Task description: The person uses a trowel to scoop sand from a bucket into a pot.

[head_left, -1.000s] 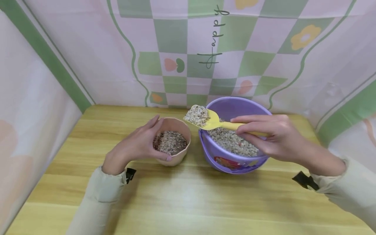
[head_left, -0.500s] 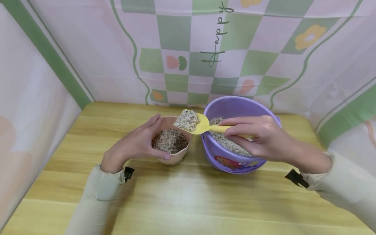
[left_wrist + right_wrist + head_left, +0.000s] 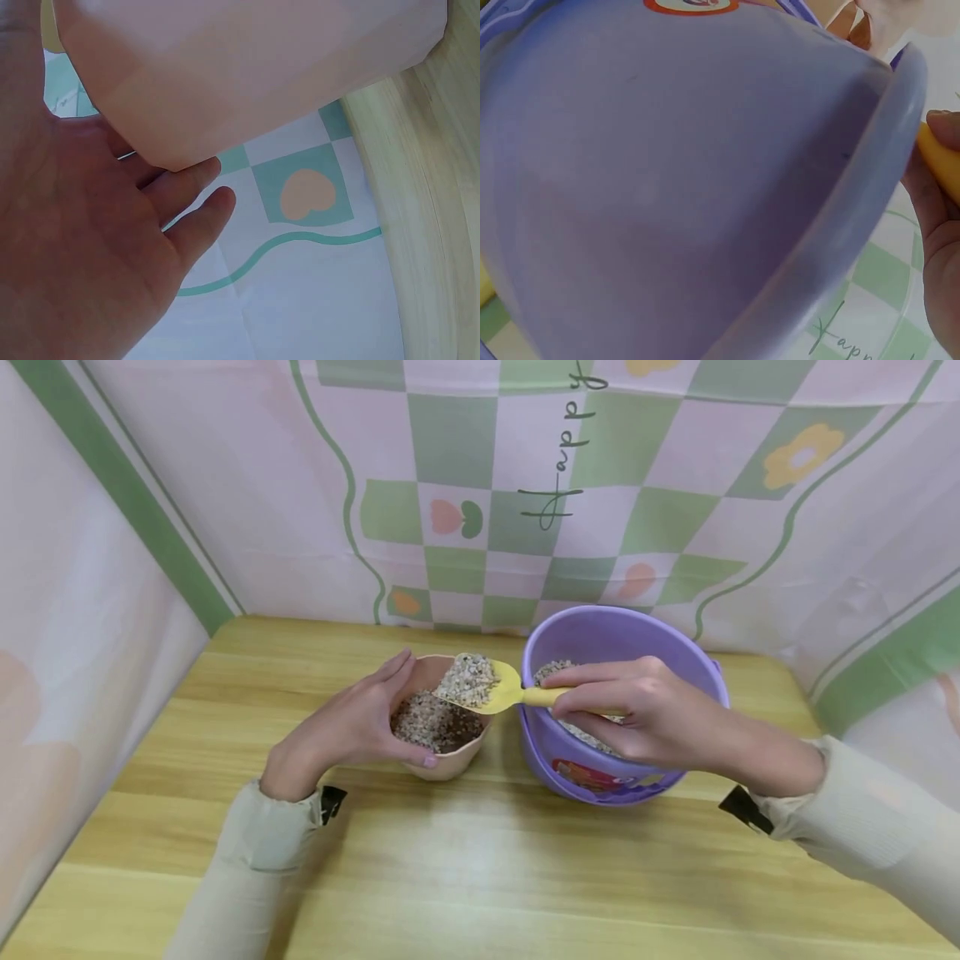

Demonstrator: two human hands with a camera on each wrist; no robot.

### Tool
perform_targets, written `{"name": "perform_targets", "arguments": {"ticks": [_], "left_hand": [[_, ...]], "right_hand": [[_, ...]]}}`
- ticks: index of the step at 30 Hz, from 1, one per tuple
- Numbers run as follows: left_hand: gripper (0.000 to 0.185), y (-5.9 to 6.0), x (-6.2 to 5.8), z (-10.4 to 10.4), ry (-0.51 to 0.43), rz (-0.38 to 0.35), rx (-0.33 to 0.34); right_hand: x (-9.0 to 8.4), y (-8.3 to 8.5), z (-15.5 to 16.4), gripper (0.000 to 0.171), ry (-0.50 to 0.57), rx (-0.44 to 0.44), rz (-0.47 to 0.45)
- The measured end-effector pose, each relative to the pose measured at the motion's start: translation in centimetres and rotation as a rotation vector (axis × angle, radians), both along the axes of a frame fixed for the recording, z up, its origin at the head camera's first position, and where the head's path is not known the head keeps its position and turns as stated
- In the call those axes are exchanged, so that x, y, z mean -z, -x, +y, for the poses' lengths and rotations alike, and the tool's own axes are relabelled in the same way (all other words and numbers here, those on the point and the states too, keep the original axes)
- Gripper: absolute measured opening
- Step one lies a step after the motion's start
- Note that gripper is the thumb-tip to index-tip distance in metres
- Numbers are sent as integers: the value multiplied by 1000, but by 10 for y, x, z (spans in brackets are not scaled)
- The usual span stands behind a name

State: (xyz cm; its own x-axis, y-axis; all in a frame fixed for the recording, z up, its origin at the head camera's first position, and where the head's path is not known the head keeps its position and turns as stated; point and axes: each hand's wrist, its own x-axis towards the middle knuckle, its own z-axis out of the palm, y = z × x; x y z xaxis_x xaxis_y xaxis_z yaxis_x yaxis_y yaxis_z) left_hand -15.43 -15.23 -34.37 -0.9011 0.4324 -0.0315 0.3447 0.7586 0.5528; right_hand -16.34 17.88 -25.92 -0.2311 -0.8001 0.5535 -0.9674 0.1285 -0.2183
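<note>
A small pink cup (image 3: pixel 450 763) stands on the wooden table (image 3: pixel 480 868), partly filled with pale and dark grains. My left hand (image 3: pixel 352 727) wraps round its left side; the left wrist view shows the cup wall (image 3: pixel 247 75) against my palm. My right hand (image 3: pixel 637 714) grips the handle of a yellow scoop (image 3: pixel 504 690) heaped with pale grains (image 3: pixel 468 679), its blade tilted over the cup's mouth. To the right sits a purple bucket (image 3: pixel 600 635) holding more grains; its outer wall (image 3: pixel 667 187) fills the right wrist view, where the scoop's handle (image 3: pixel 939 161) shows beside my thumb.
Checked pink and green cloth walls (image 3: pixel 525 485) close in the table at the back and on both sides. The table's near half (image 3: pixel 480 893) is bare wood. Cup and bucket stand almost touching.
My right hand has carried the loaded scoop left and down from above the bucket's rim to over the cup, and the blade now tips. My left hand has stayed on the cup.
</note>
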Motion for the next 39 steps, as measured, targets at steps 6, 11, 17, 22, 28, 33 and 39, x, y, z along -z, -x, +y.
{"name": "perform_targets", "arguments": {"ticks": [6, 11, 17, 22, 28, 33, 39], "left_hand": [[138, 1, 2, 0, -1, 9, -3], [137, 3, 2, 0, -10, 23, 7], [137, 2, 1, 0, -6, 18, 6], [137, 2, 1, 0, -9, 32, 13], [137, 2, 0, -1, -22, 15, 1], [136, 1, 1, -2, -25, 15, -2], [137, 2, 2, -1, -26, 22, 1]], "right_hand": [[0, 1, -6, 33, -26, -19, 23], [-2, 3, -10, 33, -22, -39, 53], [-2, 3, -10, 22, -58, -39, 44], [-4, 4, -12, 27, -77, -51, 67], [-7, 3, -15, 21, -140, -66, 88], [-9, 4, -15, 15, -196, -69, 133], [-12, 5, -15, 18, -251, -66, 143]]}}
